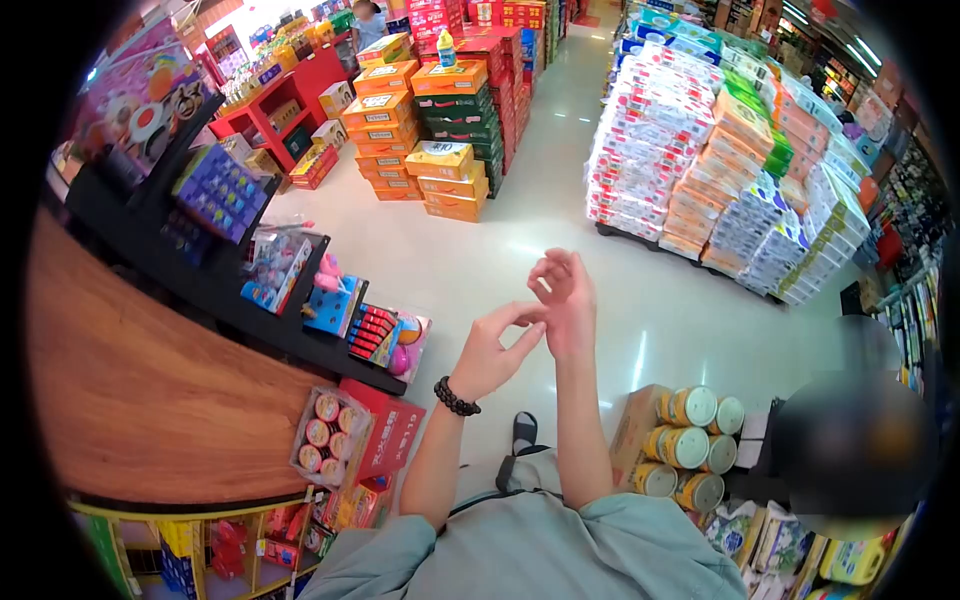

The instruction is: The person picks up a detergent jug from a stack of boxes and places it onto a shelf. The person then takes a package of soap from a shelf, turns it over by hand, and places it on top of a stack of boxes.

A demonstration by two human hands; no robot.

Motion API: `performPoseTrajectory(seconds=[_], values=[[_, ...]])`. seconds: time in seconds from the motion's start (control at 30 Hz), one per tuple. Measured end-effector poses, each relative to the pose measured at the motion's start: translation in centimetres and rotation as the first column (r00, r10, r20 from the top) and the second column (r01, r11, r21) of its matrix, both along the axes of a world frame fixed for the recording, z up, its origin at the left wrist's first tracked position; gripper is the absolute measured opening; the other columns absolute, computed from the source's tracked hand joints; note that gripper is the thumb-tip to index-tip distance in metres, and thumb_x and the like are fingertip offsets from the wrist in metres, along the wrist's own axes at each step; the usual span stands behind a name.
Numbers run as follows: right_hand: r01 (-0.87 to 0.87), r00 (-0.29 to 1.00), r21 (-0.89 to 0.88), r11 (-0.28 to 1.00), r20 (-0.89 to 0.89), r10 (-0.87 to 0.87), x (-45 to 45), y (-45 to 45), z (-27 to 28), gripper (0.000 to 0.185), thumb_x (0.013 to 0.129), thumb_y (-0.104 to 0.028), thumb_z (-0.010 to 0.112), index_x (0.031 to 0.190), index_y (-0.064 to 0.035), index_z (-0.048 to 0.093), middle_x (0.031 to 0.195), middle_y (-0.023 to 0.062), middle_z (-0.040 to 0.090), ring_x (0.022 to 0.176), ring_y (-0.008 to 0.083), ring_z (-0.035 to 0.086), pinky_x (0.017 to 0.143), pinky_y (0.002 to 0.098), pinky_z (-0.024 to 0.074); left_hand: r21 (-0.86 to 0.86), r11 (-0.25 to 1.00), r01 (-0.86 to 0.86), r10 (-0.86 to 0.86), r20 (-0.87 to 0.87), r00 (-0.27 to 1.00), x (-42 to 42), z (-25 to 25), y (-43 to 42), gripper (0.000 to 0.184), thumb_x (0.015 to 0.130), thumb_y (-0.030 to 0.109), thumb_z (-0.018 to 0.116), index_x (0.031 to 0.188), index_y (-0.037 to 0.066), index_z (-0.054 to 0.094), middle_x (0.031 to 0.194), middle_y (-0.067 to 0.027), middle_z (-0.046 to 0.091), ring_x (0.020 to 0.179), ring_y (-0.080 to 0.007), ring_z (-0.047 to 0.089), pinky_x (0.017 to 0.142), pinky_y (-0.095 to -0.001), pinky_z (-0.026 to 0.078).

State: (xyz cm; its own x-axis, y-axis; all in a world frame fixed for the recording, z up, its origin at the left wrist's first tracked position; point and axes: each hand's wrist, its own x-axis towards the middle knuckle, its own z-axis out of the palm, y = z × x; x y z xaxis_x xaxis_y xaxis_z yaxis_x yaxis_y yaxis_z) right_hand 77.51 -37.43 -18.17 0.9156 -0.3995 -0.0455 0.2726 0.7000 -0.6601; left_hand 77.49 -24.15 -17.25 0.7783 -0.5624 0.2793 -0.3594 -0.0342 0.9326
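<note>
In front of my body, my left hand (500, 343) reaches across to the heel of my right hand (566, 300). A gap shows between its thumb and forefinger, and their tips are at the right wrist. A dark beaded bracelet (457, 398) circles my left wrist. My right hand is raised with the palm turned toward me. Its fingers are loosely bent and apart, with nothing in them. No object shows in either hand; the tips of the left fingers are partly hidden against the right hand.
Left stands a wooden counter (180, 360) with a black display shelf (300, 340) of small toys. Orange cartons (385, 125) are stacked ahead, and packs of tissue paper (650, 140) ahead right. Several tins (690, 408) stand low at the right. A person (368, 25) is far back.
</note>
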Motion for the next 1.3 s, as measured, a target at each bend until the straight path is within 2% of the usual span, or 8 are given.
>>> performPoseTrajectory(seconds=[0.07, 0.17, 0.3, 0.4, 0.53, 0.87, 0.97, 1.3], values=[[-0.163, 0.986, -0.038, 0.986, 0.037, 0.164, 4.0, -1.2, -2.0, 0.036, 0.103, -0.034, 0.036, 0.107, -0.0035, 0.055, 0.093, 0.0092, 0.062, 0.091, 0.0166, 0.058, 0.074, 0.0280, 0.0482, -0.051, 0.995, -0.080, 0.080, -0.009, 0.997, 3.7, -0.3, -1.2, 0.018, 0.088, 0.001, 0.061, 0.105, -0.002, 0.063, 0.098, -0.0096, 0.069, 0.094, -0.0166, 0.066, 0.086, -0.0294, 0.050], [-0.230, 0.973, -0.021, 0.973, 0.025, 0.230, 9.3, -1.4, -1.6, 0.042, 0.104, -0.039, 0.032, 0.110, -0.0041, 0.055, 0.099, 0.0109, 0.063, 0.097, 0.0196, 0.060, 0.077, 0.0308, 0.0507, -0.097, 0.967, -0.234, 0.240, 0.061, 0.969, 8.9, -0.3, -2.8, 0.016, 0.086, 0.002, 0.062, 0.101, -0.001, 0.065, 0.093, -0.0110, 0.069, 0.085, -0.0190, 0.068, 0.079, -0.0296, 0.051], [-0.333, 0.942, -0.012, 0.943, 0.021, 0.334, 16.5, -2.3, -2.2, 0.044, 0.104, -0.041, 0.029, 0.112, -0.0049, 0.054, 0.106, 0.0132, 0.063, 0.102, 0.0230, 0.060, 0.082, 0.0363, 0.0522, -0.091, 0.966, -0.241, 0.245, 0.037, 0.969, 16.9, -0.9, -3.8, 0.015, 0.086, 0.002, 0.062, 0.100, 0.000, 0.065, 0.091, -0.0108, 0.069, 0.084, -0.0192, 0.068, 0.078, -0.0300, 0.051], [-0.329, 0.944, -0.046, 0.943, -0.023, 0.328, 22.6, -3.8, -4.4, 0.043, 0.104, -0.042, 0.030, 0.113, -0.0076, 0.053, 0.108, 0.0123, 0.061, 0.100, 0.0245, 0.060, 0.088, 0.0421, 0.0495, -0.097, 0.967, -0.234, 0.238, 0.030, 0.971, 23.2, -2.9, -5.2, 0.014, 0.086, 0.002, 0.062, 0.100, -0.001, 0.065, 0.089, -0.0103, 0.069, 0.084, -0.0183, 0.067, 0.078, -0.0295, 0.051], [-0.260, 0.964, 0.097, 0.961, -0.040, 0.265, 31.6, -5.5, -7.5, 0.038, 0.104, -0.036, 0.033, 0.108, -0.0051, 0.054, 0.100, 0.0104, 0.062, 0.096, 0.0207, 0.059, 0.084, 0.0346, 0.0482, -0.106, 0.967, -0.232, 0.237, 0.037, 0.971, 32.7, -5.4, -6.7, 0.013, 0.088, 0.001, 0.060, 0.100, -0.003, 0.064, 0.086, -0.0093, 0.069, 0.082, -0.0156, 0.067, 0.078, -0.0285, 0.051], [-0.264, 0.963, 0.234, 0.936, 0.019, 0.267, 56.4, -9.7, -6.3, 0.028, 0.103, -0.031, 0.039, 0.102, -0.0083, 0.055, 0.099, 0.0058, 0.061, 0.092, 0.0176, 0.057, 0.087, 0.0355, 0.0450, -0.205, 0.944, -0.260, 0.257, -0.043, 0.966, 57.5, -1.3, -10.0, 0.017, 0.087, 0.002, 0.059, 0.103, -0.002, 0.064, 0.087, -0.0103, 0.070, 0.080, -0.0169, 0.068, 0.075, -0.0284, 0.052], [-0.232, 0.969, 0.287, 0.929, -0.012, 0.246, 61.2, -10.1, -6.6, 0.027, 0.102, -0.031, 0.040, 0.100, -0.0097, 0.056, 0.094, 0.0049, 0.063, 0.090, 0.0167, 0.058, 0.085, 0.0354, 0.0452, -0.099, 0.959, -0.265, 0.264, -0.022, 0.964, 62.5, -2.0, -10.8, 0.018, 0.087, 0.001, 0.060, 0.104, -0.001, 0.063, 0.087, -0.0096, 0.070, 0.081, -0.0160, 0.068, 0.075, -0.0280, 0.052], [-0.096, 0.984, 0.530, 0.842, -0.074, 0.159, 82.6, -17.0, -14.4, 0.023, 0.097, -0.030, 0.050, 0.093, -0.0097, 0.059, 0.085, 0.0046, 0.065, 0.081, 0.0181, 0.060, 0.075, 0.0347, 0.0478, -0.025, 0.968, -0.251, 0.249, -0.052, 0.967, 82.9, -7.7, -17.9, 0.019, 0.089, 0.003, 0.059, 0.108, -0.001, 0.062, 0.084, -0.0085, 0.068, 0.076, -0.0136, 0.065, 0.072, -0.0268, 0.050]])
